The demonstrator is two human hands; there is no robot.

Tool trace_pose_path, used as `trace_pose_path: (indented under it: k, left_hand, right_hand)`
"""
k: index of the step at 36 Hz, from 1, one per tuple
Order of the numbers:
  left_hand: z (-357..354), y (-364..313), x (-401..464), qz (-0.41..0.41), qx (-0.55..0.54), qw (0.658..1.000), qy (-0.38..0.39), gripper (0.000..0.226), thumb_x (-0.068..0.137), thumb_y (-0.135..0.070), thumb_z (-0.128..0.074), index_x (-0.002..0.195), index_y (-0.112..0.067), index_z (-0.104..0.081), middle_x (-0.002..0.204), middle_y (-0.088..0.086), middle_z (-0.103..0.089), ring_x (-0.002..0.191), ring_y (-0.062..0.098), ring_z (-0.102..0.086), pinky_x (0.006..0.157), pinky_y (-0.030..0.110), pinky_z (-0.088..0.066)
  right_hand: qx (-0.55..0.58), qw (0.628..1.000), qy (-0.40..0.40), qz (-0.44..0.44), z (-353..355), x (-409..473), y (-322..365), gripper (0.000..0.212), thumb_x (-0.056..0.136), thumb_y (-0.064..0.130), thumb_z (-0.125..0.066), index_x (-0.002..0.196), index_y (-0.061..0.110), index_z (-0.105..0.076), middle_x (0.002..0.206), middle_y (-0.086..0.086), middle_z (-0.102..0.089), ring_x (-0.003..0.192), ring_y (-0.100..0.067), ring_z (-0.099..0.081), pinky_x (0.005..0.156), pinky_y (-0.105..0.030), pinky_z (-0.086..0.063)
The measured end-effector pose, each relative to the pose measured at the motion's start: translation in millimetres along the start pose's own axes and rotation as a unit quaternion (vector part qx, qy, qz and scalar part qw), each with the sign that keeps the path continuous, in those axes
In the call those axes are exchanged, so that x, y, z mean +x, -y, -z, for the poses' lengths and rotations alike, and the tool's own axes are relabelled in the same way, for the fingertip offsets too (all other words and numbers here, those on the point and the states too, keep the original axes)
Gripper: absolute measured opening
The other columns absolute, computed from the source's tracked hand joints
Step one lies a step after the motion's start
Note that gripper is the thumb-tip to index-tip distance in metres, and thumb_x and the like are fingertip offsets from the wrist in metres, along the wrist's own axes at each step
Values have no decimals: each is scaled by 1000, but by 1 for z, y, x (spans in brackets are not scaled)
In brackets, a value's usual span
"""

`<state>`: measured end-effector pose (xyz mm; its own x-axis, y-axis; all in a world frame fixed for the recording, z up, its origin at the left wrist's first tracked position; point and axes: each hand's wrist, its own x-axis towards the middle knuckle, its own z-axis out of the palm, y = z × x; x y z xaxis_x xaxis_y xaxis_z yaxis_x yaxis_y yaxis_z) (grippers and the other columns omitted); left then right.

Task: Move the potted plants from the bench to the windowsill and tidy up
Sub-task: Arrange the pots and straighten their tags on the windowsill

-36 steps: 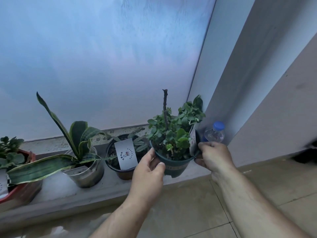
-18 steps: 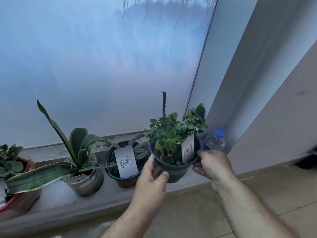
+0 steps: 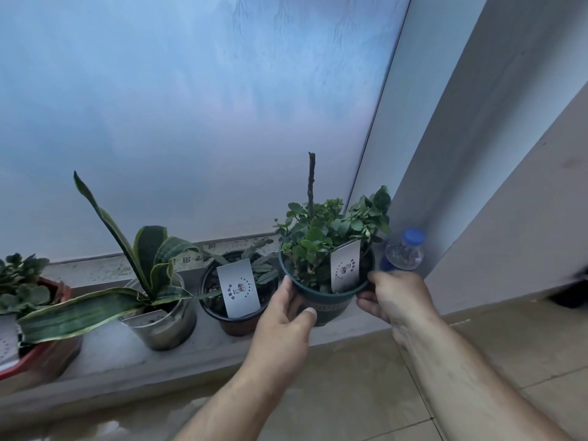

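Dim bluish daylight through frosted window (image 3: 191,122), soft shadows, wide-angle edge distortion

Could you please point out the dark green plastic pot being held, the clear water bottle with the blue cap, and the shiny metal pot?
dark green plastic pot (image 3: 329,305), head view, front wall.
clear water bottle with the blue cap (image 3: 404,254), head view, clear body.
shiny metal pot (image 3: 168,326), head view, front wall.

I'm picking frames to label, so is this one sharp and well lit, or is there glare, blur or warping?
Head view: dim and bluish, backlit by the frosted window; no hard glare or shadows. The green pot, its white tag and both hands are sharp. Wide-angle warping bends the window frame and wall; the red pot at the left edge looks softer.
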<state>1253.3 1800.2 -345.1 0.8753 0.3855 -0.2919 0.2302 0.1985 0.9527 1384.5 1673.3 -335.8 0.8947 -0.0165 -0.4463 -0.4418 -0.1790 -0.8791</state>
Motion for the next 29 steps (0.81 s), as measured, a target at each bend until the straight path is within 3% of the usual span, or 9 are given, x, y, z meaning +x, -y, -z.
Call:
trace_pose_path:
  k: [3, 7, 11, 15, 18, 22, 27, 29]
  left_hand:
    - [7, 2, 6, 0, 3, 1000, -1, 67, 98, 5, -48, 155, -26, -32, 139, -22, -57, 120, -15, -54, 99, 6, -42]
    - [12, 4, 10, 4, 6, 1000, 4, 67, 99, 2, -49, 156, -27, -30, 141, -23, -55, 123, -13, -53, 108, 17, -39]
    - [13, 6, 10, 1, 4, 1000, 6, 62, 99, 2, -49, 153, -27, -36, 137, -24, -58, 121, -14, -54, 102, 14, -41]
    - [14, 4, 9, -6, 14, 1000, 13, 51, 99, 3, -48, 116, -45, -53, 106, -42, -64, 105, -25, -56, 82, 0, -46]
    - [16, 2, 6, -2, 20, 1000, 21, 49, 99, 2, -48, 107, -46, -54, 96, -46, -65, 100, -27, -56, 77, -2, -46]
    - [17, 1, 4, -4, 32, 999, 25, 51, 99, 5, -46, 122, -39, -54, 104, -42, -67, 106, -23, -57, 80, 1, -46]
    - [19, -1, 1, 4, 33, 999, 18, 57, 99, -1, -50, 150, -25, -42, 127, -27, -64, 120, -14, -54, 103, 16, -41]
    - [17, -3, -1, 9, 32, 999, 16, 59, 99, -4, -52, 153, -22, -36, 123, -29, -61, 116, -19, -53, 99, 12, -41]
  right_hand:
    - [11, 1000, 2, -10, -2, 0, -3, 12, 93, 8, -61, 96, -3, -66, 79, -19, -70, 61, -22, -70, 74, -41, -64]
    - [21, 1000, 5, -22, -5, 0, -5, 15, 93, 9, -61, 100, -3, -64, 77, -17, -71, 51, -16, -69, 73, -40, -64]
    - [16, 1000, 12, -20, -2, -1, -5, 18, 94, 11, -62, 105, -3, -65, 79, -16, -71, 58, -19, -69, 72, -40, -64]
    - [-20, 1000, 15, 7, 4, -6, -1, 19, 95, 21, -64, 98, 2, -66, 78, -13, -69, 69, -24, -71, 77, -46, -64]
    - [-48, 998, 3, 27, 10, -8, 4, 21, 94, 20, -63, 90, 0, -67, 74, -12, -67, 70, -24, -71, 76, -47, -64]
    - [-54, 998, 6, 39, 11, -10, 5, 17, 92, 13, -62, 82, 0, -67, 68, -10, -67, 67, -24, -69, 75, -46, -65]
    - [-16, 1000, 12, 8, 4, -6, 1, 12, 95, 9, -62, 85, 2, -66, 71, -10, -67, 66, -20, -70, 74, -41, -64]
    - [13, 999, 19, -23, 4, -4, 0, 9, 95, 7, -62, 88, 1, -66, 73, -10, -66, 64, -17, -70, 70, -37, -64]
